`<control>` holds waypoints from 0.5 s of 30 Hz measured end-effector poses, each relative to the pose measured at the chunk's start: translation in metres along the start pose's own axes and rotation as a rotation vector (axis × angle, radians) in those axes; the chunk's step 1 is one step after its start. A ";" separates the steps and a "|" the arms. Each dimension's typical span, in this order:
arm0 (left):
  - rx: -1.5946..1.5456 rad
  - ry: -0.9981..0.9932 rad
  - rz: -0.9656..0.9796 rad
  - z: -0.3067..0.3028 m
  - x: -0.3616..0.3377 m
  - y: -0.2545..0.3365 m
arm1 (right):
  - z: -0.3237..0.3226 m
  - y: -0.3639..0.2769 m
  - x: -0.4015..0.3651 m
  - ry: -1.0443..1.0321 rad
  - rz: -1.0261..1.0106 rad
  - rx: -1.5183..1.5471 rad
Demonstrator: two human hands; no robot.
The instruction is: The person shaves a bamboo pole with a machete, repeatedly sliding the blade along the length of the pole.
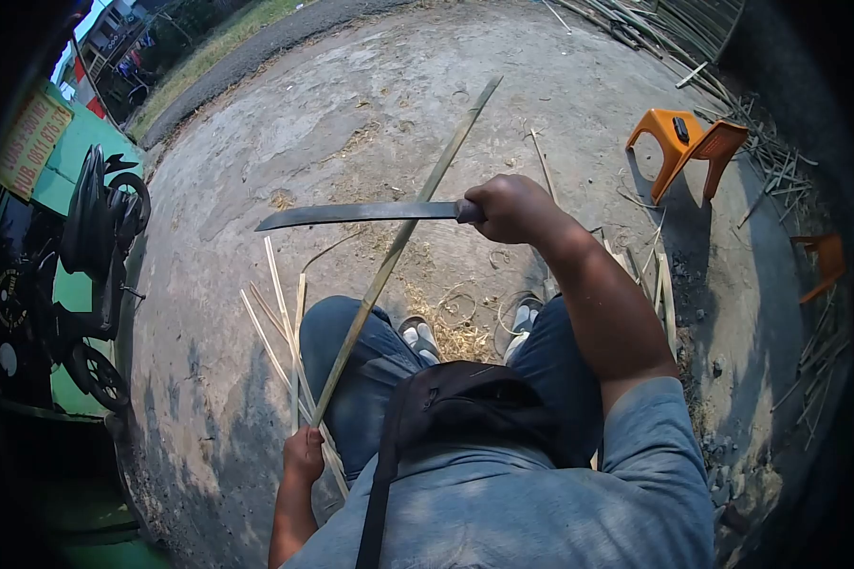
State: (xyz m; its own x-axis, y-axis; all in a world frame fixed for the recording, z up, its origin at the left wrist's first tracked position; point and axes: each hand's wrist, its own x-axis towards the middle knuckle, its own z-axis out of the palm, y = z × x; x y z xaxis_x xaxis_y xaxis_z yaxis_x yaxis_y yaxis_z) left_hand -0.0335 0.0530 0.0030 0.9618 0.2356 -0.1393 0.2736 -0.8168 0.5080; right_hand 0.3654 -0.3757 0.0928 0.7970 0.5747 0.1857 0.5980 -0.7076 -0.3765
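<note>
The right hand [514,209] reaches forward, fingers wrapped tight on a knife [361,214]; the left hand [304,455], low by the knee, grips a bamboo strip [399,247].

I'm seeing an orange stool [685,142] sitting at 2 o'clock, a small dark object [681,129] lying on its seat. A second orange stool [823,264] is showing at 3 o'clock. A motorbike [85,256] is standing at 9 o'clock. Loose bamboo slats [273,313] are lying on concrete [332,123] at 8 o'clock.
</note>
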 end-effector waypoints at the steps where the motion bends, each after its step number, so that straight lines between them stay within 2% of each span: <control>1: 0.002 -0.001 -0.002 0.000 0.000 0.000 | -0.001 -0.004 0.000 -0.032 -0.014 -0.007; 5: 0.009 0.010 0.004 0.002 0.000 -0.002 | -0.003 -0.021 -0.001 -0.063 -0.083 -0.078; 9: -0.001 0.041 0.017 0.005 -0.002 0.003 | -0.004 -0.001 0.008 -0.129 0.087 -0.059; 13: 0.022 0.058 -0.005 0.007 -0.002 0.006 | -0.012 0.020 0.009 -0.031 0.333 0.047; 15: 0.029 0.063 -0.004 0.007 -0.002 0.005 | -0.018 0.017 0.003 -0.032 0.296 0.054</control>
State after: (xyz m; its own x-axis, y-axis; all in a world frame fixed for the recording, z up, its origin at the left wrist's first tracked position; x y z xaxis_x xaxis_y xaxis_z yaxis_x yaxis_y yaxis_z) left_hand -0.0343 0.0444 0.0004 0.9588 0.2704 -0.0870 0.2781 -0.8306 0.4825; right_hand 0.3798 -0.3934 0.1031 0.9322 0.3605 0.0324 0.3345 -0.8239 -0.4575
